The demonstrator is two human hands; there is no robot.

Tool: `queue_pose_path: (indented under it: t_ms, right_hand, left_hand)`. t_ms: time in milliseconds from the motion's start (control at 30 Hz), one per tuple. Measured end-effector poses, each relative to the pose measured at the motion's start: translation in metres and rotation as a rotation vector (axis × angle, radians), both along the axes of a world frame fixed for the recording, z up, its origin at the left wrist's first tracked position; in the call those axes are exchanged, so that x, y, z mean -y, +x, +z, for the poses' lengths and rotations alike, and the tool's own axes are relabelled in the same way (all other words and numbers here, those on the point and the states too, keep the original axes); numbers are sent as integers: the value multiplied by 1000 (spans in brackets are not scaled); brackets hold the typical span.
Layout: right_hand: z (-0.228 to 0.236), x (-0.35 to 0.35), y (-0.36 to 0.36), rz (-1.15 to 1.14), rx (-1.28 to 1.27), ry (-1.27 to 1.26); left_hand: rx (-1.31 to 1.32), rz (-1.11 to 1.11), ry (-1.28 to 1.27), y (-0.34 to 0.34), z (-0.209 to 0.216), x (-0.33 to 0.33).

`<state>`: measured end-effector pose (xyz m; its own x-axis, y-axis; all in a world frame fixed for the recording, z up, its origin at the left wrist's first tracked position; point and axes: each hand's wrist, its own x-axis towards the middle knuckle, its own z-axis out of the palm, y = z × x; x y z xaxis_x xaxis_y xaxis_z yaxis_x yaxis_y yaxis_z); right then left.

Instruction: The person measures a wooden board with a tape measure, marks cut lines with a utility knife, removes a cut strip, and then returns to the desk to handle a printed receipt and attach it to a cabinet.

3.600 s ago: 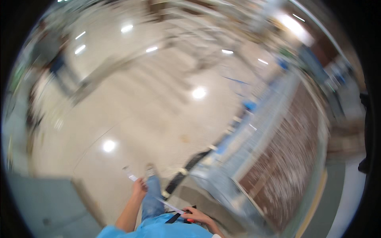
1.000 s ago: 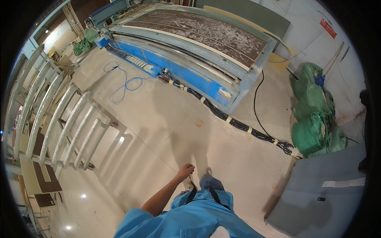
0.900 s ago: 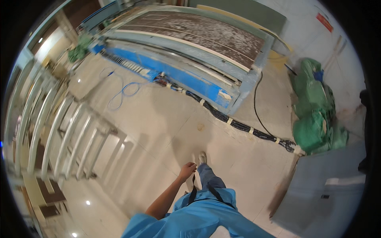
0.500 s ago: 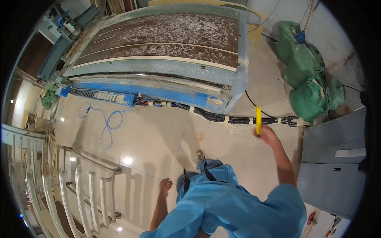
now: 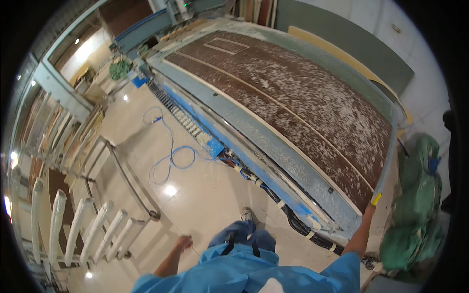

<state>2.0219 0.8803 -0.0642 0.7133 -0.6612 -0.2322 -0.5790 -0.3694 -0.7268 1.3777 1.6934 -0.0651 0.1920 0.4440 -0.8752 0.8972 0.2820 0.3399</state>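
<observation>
Over at the right, my right arm is stretched forward, and my right hand (image 5: 370, 210) is closed around a narrow yellow object (image 5: 376, 198). Its exact kind is too small to make out. That hand appears over the near right corner of a large flat machine bed (image 5: 349, 222); contact with the bed cannot be judged. On the bed lies a brown panel (image 5: 293, 100), strewn with whitish chips and cut with a long groove and a small rectangle. My left hand (image 5: 184, 243) hangs low beside my body, fingers loosely apart, holding nothing visible.
A black cable bundle (image 5: 298, 225) runs along the machine's base. A loose blue hose (image 5: 172, 155) curls on the tiled floor. Left stands a metal rack with wrapped bars (image 5: 97, 224). Green sacks (image 5: 415, 195) lean at the right wall.
My view has turned left and come closer to the machine. My right hand, still gripping the yellow object, has gone from above the floor to the bed's corner. The left hand stays low.
</observation>
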Motion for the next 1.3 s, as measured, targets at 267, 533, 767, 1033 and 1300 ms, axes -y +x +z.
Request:
queue_pose_path:
  t_ms: [267, 533, 767, 1033, 1300]
  right_hand:
    - [75, -11, -33, -230, 0, 274]
    - [109, -49, -67, -202, -92, 448]
    - [107, -65, -94, -134, -138, 400]
    - [105, -70, -97, -182, -76, 491]
    - [145, -176, 4, 329, 135, -371]
  left_hand:
    - [342, -72, -22, 247, 45, -93]
    - [458, -141, -117, 446, 67, -98]
    - [616, 245, -313, 657, 56, -71]
    - [521, 265, -199, 705, 60, -67]
    - [560, -132, -300, 669, 73, -48]
